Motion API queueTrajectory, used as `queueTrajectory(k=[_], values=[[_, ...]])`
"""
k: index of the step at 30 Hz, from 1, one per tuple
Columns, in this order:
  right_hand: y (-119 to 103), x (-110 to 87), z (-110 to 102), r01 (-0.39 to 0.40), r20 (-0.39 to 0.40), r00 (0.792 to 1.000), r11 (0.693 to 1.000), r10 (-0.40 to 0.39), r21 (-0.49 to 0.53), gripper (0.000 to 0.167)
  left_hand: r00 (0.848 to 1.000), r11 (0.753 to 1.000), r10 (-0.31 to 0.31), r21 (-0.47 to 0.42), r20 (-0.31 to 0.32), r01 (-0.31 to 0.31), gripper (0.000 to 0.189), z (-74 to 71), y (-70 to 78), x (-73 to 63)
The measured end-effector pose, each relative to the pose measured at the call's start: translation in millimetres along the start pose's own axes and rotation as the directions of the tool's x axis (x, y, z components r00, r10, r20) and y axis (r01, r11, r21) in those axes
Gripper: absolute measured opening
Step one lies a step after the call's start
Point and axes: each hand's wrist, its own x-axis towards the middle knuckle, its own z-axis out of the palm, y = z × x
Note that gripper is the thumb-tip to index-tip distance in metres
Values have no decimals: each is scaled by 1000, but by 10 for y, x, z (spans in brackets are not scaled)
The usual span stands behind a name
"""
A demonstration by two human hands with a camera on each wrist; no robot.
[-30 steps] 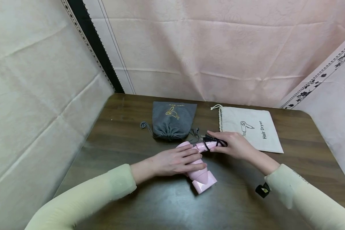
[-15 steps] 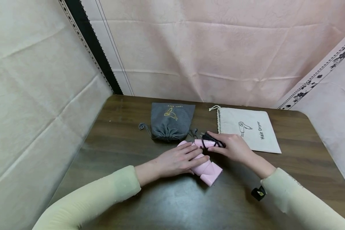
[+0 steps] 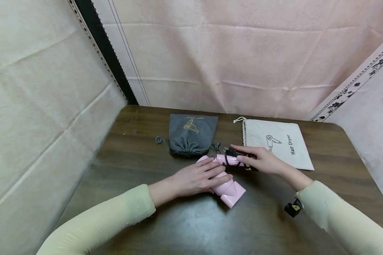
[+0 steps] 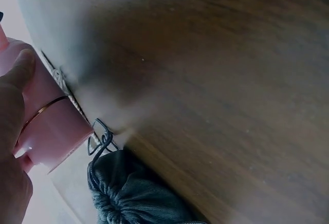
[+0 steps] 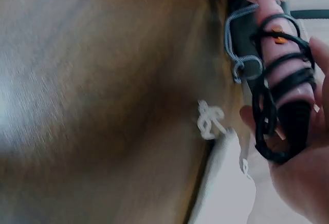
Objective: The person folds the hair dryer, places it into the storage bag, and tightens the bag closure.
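Observation:
A pink hair dryer (image 3: 232, 194) lies across the middle of the table, its flat nozzle pointing to the front right. My left hand (image 3: 196, 179) grips the dryer's body from above; in the left wrist view the thumb presses on the pink barrel (image 4: 54, 129). My right hand (image 3: 263, 160) holds the handle (image 3: 229, 160), thumb on top. A black power cord (image 5: 293, 82) is wound around that handle in several loops, clearest in the right wrist view. The cord's plug prongs stick out near the right fingertips. Part of the dryer's body is hidden under the left fingers.
Behind the dryer lies a dark grey drawstring pouch (image 3: 191, 136) with a gold hair dryer print. To its right is a white drawstring bag (image 3: 285, 141) marked "Hair Dryer", partly behind the right hand. Pale cloth (image 3: 258, 63) hangs around the wooden table (image 3: 131, 159).
The dryer's nozzle has swung toward the right, the left hand moving with it. My right thumb has shifted from the handle's near side up onto the handle and cord.

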Motion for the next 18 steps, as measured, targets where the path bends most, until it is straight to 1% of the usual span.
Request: queueTrajectory(k=[3, 4, 9, 12, 15, 18], values=[[-6, -7, 17, -10, 41, 999, 998, 8, 57, 47, 1000, 1000, -2, 8, -7, 2, 56, 22, 4, -7], [-13, -12, 24, -14, 42, 999, 998, 11, 60, 47, 1000, 1000, -7, 8, -8, 7, 55, 28, 6, -9], [-52, -35, 64, -40, 10, 999, 998, 39, 56, 49, 999, 999, -38, 3, -13, 38, 56, 43, 9, -9], [-60, -60, 96, -59, -8, 998, 996, 60, 67, 50, 999, 999, -43, 18, -23, 44, 57, 53, 16, 3], [-69, -96, 131, -62, -31, 997, 994, 65, 90, 50, 998, 998, -49, 33, -31, 50, 57, 71, 31, 14], [-90, -132, 168, -46, -56, 997, 991, 53, 126, 50, 998, 997, -62, 44, -31, 63, 58, 74, 51, 22]])
